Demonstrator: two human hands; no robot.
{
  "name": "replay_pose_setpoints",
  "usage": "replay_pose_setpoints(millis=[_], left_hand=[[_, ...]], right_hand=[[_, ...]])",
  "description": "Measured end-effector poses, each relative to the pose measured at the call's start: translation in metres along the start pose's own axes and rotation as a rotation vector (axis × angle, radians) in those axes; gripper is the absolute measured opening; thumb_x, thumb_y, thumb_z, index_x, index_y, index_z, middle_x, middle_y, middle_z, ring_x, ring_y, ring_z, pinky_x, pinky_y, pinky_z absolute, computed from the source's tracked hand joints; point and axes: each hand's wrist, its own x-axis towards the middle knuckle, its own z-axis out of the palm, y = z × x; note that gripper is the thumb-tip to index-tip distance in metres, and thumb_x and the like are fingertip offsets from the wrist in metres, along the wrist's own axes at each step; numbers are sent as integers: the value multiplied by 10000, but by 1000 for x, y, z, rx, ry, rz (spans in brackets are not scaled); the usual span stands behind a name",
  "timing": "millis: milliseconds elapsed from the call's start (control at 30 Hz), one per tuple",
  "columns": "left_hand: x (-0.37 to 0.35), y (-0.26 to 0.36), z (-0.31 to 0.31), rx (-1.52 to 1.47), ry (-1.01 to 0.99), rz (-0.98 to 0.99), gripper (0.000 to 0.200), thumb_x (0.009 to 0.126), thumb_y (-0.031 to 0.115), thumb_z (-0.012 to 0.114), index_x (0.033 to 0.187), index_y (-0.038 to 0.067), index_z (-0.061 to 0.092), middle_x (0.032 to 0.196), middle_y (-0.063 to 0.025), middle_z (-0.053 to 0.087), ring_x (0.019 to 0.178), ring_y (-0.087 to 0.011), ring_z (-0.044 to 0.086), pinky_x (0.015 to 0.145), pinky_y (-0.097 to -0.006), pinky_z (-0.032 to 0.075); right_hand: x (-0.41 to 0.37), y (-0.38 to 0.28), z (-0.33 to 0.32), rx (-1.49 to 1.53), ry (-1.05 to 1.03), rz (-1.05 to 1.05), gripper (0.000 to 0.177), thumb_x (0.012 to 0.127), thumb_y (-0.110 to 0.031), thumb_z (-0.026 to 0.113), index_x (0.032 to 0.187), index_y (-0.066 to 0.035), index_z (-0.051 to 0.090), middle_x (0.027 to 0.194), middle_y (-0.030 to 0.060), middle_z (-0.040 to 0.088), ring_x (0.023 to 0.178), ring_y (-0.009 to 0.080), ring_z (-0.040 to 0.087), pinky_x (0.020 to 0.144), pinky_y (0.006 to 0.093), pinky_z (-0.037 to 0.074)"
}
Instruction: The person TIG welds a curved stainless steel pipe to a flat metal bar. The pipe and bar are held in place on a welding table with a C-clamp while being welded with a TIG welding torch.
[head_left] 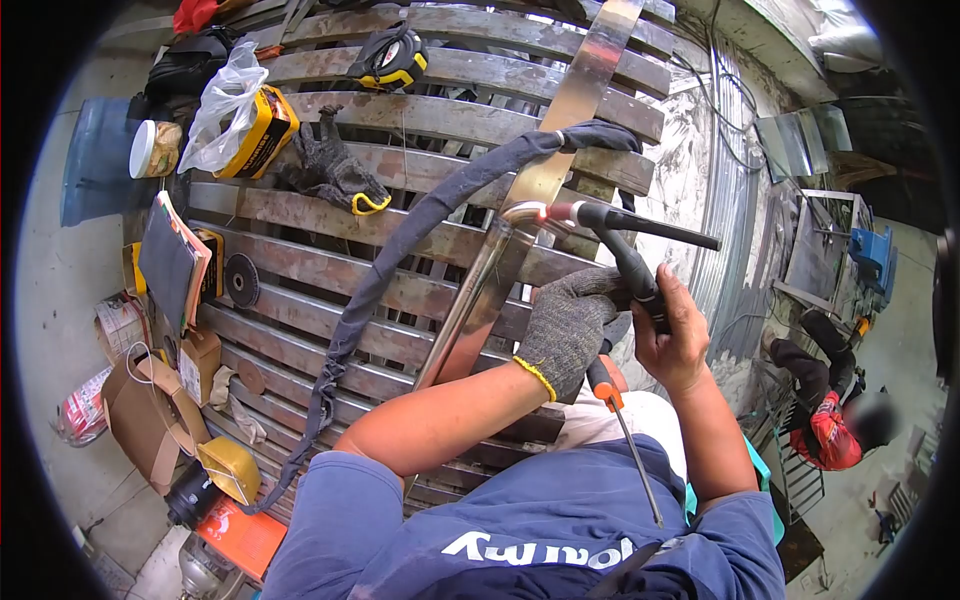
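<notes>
My bare right hand [680, 335] is closed around the black handle of a welding torch [632, 262]. The torch head points left at a small red-white glow on the upper end of a shiny metal tube [468, 298]. This tube lies against a long flat metal strip [545, 165] across the slatted bench. My left hand [570, 325], in a grey knitted glove with a yellow cuff edge, is curled right beside the torch handle; what its fingers hold is hidden. Below it is an orange-and-black-handled screwdriver [610, 392]. A dark sleeved cable [375, 270] curves over the bench.
On the slatted bench [290, 210] lie a tape measure [392, 58], a dark glove [340, 172] and a grinding disc [241, 280]. Folders [170, 260], a jar [155, 150] and an open cardboard box [150, 420] stand left. Another person [830, 425] sits at the right.
</notes>
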Motion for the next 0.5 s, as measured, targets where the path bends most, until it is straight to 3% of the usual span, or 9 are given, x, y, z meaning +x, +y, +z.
replay_pose_setpoints(millis=[267,367,433,500], left_hand=[[-3,9,2,-65,9,-72,280,1061,11,650,1300,4,798,1191,-87,807,1049,-164,751,970,-319,606],[-3,8,-3,130,-42,99,273,1066,18,648,1290,6,804,1182,-84,807,1039,-162,752,971,-317,606],[2,1,3,-75,45,-60,289,1048,-3,665,1304,-7,799,1178,-97,814,1052,-163,756,975,-298,604],[2,0,1,-75,24,-66,301,1037,-14,673,1313,-15,794,1193,-104,815,1080,-167,757,988,-297,603]], right_hand=[[4,-1,-1,19,-15,-7,781,874,104,836,1593,56,535,930,209,719,727,334,709,621,424,576],[3,1,-3,25,-43,3,778,878,104,833,1594,64,530,944,215,722,735,340,708,632,426,578],[2,0,-3,22,-20,9,777,878,106,831,1593,71,529,945,218,721,738,343,709,637,430,579],[2,0,-2,22,-11,16,776,878,107,829,1592,76,527,948,222,721,741,346,709,642,433,580]])
